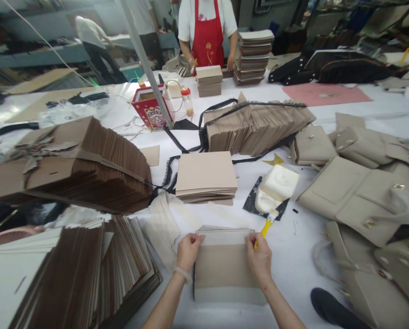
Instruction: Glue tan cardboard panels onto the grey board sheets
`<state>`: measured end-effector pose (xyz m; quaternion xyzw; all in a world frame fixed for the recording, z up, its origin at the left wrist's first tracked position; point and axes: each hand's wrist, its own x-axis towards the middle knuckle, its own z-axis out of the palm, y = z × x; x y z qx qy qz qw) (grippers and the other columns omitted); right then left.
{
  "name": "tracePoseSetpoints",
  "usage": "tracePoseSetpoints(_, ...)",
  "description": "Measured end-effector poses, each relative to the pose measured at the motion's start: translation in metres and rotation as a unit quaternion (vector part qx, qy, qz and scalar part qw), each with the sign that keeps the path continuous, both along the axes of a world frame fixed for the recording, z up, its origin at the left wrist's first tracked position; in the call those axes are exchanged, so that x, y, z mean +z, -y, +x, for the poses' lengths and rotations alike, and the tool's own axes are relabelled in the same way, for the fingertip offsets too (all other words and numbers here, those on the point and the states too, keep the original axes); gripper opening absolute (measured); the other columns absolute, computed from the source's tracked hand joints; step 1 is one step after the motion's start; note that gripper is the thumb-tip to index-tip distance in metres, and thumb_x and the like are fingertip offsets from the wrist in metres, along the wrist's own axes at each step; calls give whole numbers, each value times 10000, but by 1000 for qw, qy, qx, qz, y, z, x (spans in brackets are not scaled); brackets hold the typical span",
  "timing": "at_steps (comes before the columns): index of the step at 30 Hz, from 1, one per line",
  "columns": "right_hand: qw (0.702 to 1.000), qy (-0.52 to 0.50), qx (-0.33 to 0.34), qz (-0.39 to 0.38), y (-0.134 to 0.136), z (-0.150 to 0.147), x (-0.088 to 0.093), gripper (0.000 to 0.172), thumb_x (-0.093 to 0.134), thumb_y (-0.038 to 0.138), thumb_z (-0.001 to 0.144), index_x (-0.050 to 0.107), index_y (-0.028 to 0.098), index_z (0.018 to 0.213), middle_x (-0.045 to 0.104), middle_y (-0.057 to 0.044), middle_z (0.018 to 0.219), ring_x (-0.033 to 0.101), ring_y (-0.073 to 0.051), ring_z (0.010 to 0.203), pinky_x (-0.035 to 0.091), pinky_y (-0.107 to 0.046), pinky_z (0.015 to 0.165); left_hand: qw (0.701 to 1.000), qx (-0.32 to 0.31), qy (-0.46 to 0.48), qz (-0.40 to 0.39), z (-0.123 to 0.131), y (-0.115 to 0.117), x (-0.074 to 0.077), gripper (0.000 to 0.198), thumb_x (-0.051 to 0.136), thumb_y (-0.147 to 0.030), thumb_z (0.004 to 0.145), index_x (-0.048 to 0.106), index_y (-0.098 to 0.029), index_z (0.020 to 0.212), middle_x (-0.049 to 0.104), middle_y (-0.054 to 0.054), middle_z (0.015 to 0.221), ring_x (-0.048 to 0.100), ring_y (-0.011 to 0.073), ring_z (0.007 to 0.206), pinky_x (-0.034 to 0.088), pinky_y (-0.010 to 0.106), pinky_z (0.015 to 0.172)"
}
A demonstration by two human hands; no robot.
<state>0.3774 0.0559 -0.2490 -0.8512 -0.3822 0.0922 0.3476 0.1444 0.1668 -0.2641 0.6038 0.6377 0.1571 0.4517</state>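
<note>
In front of me lies a stack of beige panels (225,265), the top one with a paler strip along its far and near edges. My left hand (188,252) pinches the far left corner of the top panel between thumb and fingers. At the far right corner, my right hand (260,257) is closed around a yellow-handled brush (266,228), its fingertips also on the panel's edge. The brush's whitish tip points away from me, near a white glue container (278,185) on a black scrap. Beyond my hands sits a second pile of beige panels (206,171).
Bundled brown panels (118,164) and a leaning stack of boards (98,269) are on the left. Strapped panels (259,123) lie further back. Beige bags (348,196) fill the right side. A metal pole (146,59) rises near a red box (149,107). A person in a red apron (207,41) stands opposite.
</note>
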Motion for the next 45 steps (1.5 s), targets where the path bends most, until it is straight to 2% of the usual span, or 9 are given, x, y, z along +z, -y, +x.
tracePoseSetpoints(9,1000,8,-4,1,0,0,0,261,470,458,874,473,235,738,544,-2,696,512,-185,668,376,-283,640,1000,-9,-4,-4,0,-2,-3,427,539,-589,804,612,-193,663,647,12,616,599,197,654,364,277,642)
tracePoseSetpoints(22,1000,9,3,-15,-2,1,2,288,460,481,881,467,234,732,542,5,686,512,-183,662,370,-280,642,1000,-9,7,2,1,-1,-2,397,553,-545,817,608,-182,665,643,18,621,587,193,650,365,280,640)
tracePoseSetpoints(34,999,-2,3,-38,-2,2,11,330,491,553,841,500,240,737,544,12,670,518,-191,632,366,-294,621,999,36,-5,-11,4,1,-2,317,643,-448,812,648,-159,681,653,15,633,583,157,640,346,255,606)
tracePoseSetpoints(38,999,12,5,-44,-2,3,11,329,495,555,839,495,244,731,545,16,666,526,-192,629,378,-301,619,999,32,-3,-14,4,1,-2,318,640,-451,822,645,-159,694,643,10,634,578,156,640,346,259,605)
tracePoseSetpoints(42,998,31,24,-50,0,4,7,311,467,537,867,494,245,764,565,-8,692,538,-212,647,392,-316,609,999,41,-14,-4,6,5,7,252,634,-399,835,635,-168,734,633,9,657,576,161,648,356,269,622)
tracePoseSetpoints(45,989,130,48,-45,3,8,-3,294,449,511,876,534,230,867,582,-65,733,548,-264,709,411,-349,617,997,37,-29,65,11,12,14,120,622,-288,843,642,-184,899,663,32,848,594,174,780,391,283,704)
